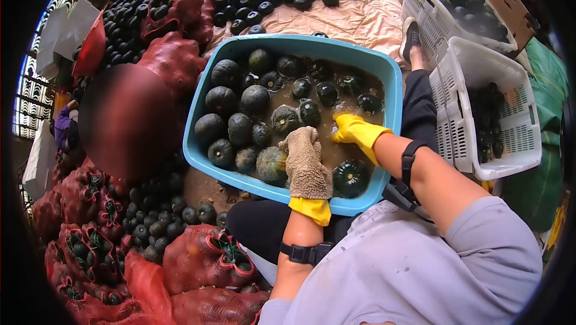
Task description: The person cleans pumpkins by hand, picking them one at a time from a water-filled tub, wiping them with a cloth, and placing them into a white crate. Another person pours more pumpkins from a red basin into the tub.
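Note:
A blue tub (393, 85) holds murky brown water and several dark green pumpkins (255, 98). On my left hand (308, 162) is a fuzzy beige washing mitt over a yellow rubber glove. Its front end lies close to a wet pumpkin (309, 113) and a paler speckled pumpkin (284, 119); the mitt hides my fingers. My right hand (359, 133), in a yellow rubber glove, dips its fingertips into the water at the tub's right side. Splashing blurs the fingers there. Below it, a striped pumpkin (350, 178) floats near the front rim.
White plastic crates (522, 139) with dark green pumpkins stand at the right. Red mesh sacks (201, 259) of pumpkins pile up at the left. More pumpkins (303, 1) cover a pinkish sheet (342, 22) behind the tub. Another person (62, 124) is at the far left.

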